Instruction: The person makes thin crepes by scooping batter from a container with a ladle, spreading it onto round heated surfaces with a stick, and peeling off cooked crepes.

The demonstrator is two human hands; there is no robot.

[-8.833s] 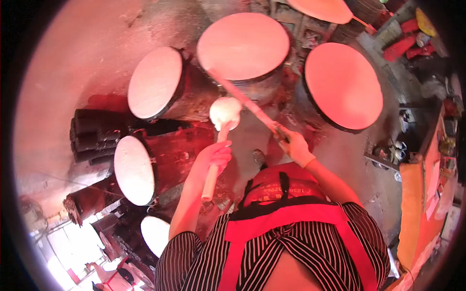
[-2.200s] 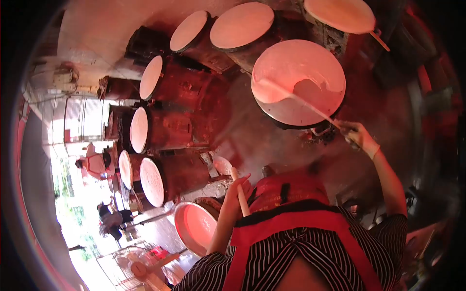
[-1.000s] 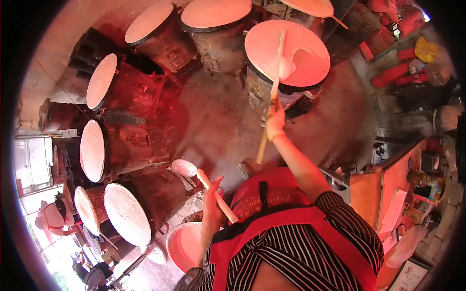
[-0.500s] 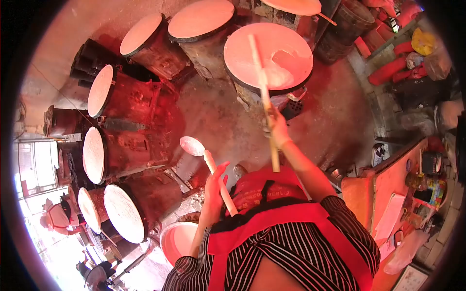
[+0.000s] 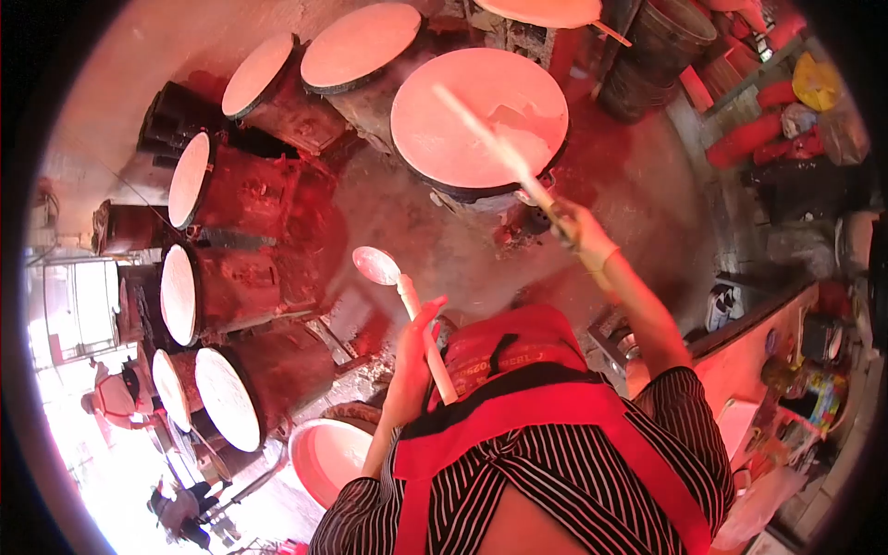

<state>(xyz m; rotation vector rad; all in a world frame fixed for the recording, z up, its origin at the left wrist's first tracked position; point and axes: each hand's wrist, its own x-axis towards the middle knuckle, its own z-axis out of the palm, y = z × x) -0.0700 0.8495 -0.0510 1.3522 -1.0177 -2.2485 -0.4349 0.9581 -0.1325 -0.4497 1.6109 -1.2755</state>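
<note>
My right hand (image 5: 585,236) is closed around a long pale stick (image 5: 486,129), whose far part lies over a large round griddle top (image 5: 435,148) on a drum-like stove. A pale layer covers that round surface, with an uneven darker patch beside the stick. The stick is blurred by motion. In my left hand (image 5: 407,375), near my waist, is a ladle (image 5: 376,265). Its whitish, coated bowl points up and away from me, and the handle runs down across my palm to the red apron (image 5: 523,342).
More drum stoves with pale round tops curve around the left, including a near one (image 5: 228,400) and a far one (image 5: 363,46). A basin (image 5: 301,453) stands by my left elbow. At right are a table (image 5: 731,356) and a yellow bag (image 5: 816,83). Two people are at lower left.
My right hand has moved right, and the stick now slants more, its far end further left. The view has shifted slightly. My left hand still holds the ladle.
</note>
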